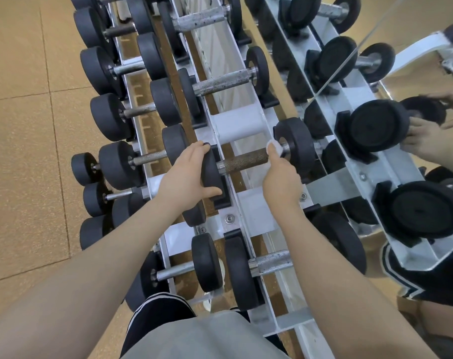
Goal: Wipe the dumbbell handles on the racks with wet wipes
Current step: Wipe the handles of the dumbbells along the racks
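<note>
Fingers [273, 149] pinch white wipe [277, 148] on dark knurled handle [246, 160].

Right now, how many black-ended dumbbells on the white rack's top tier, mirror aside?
4 black-ended metal-handled dumbbells: farthest, second, third with the dark handle, nearest. More may be hidden past the frame's top.

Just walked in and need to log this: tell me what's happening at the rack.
A person is cleaning dumbbells on a white rack beside a mirror. The left hand grips the near black end plate of one dumbbell on the top tier, steadying it. The right hand pinches a white wet wipe against the far end of that dumbbell's knurled handle, beside the other plate. The neighbouring dumbbells sit in their cradles, untouched.
</note>
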Tool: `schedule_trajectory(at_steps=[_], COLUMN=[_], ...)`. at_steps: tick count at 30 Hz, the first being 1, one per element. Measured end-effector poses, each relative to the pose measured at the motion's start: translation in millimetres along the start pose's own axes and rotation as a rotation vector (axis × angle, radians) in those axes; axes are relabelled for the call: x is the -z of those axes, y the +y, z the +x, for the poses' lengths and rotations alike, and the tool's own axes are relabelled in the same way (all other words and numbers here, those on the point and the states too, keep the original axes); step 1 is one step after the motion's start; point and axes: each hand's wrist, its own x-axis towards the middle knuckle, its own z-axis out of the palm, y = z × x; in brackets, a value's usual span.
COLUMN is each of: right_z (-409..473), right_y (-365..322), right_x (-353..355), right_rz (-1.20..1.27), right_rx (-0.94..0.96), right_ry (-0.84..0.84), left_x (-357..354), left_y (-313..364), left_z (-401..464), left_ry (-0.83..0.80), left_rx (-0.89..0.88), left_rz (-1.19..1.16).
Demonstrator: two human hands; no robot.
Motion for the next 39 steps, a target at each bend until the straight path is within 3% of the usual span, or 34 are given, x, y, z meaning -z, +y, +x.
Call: schedule_trajectory(at_steps=[7, 9, 14, 15, 18, 20, 22, 25, 34, 39], right_z=[-7.6, -5.4, -1.0, -2.5, -17.9, -25.9, -29.2, -24.8, -3.0, 6.5], right_y=[-15.7, -1.6, 25.2, 19.9, -2.7, -7.0, -5.8, -6.4, -45.6, -26.3], right_x=[-17.1, -12.0, -8.2, -8.3, -4.6, -8.0, -14.4, -27.0, -46.4, -38.5], right_rz=[-0.103, -0.162, -0.130, 0.070, 1.062, 1.465, 1.685, 1.744, 1.780, 1.961], right_rx=[0.432, 0.411, 0.132, 0.086, -0.175, -0.454, -0.709, -0.808, -0.727, -0.771], right_ry=[-0.109, -0.081, 0.149, 0.120, -0.067, -0.265, -0.456, -0.505, -0.594, -0.478], left_x=[-1.3, -1.5, -1.0, -1.0, -0.8, -1.2, -1.6, -1.4, -3.4, -3.4], left_y=[0.0, -0.2, -0.2, 0.0, -0.1, -0.9, -2.2, -2.4, -2.3, -2.9], left_z=[-0.3, -0.3, -0.4, -0.3, -0.1, 0.0, 0.9, 1.1, 1.5, 1.1], left_ry=[0.009, 0.007, 0.006, 0.009, 0.009, 0.010, 0.014, 0.017, 0.022, 0.013], left_rx=[-0.002, 0.000, -0.003, -0.002, 0.006, 0.002, -0.002, 0.000, -0.007, -0.009], left_rz=[-0.004, -0.004, -0.011, -0.012, -0.016, -0.017, -0.020, -0.021, -0.007, -0.023])
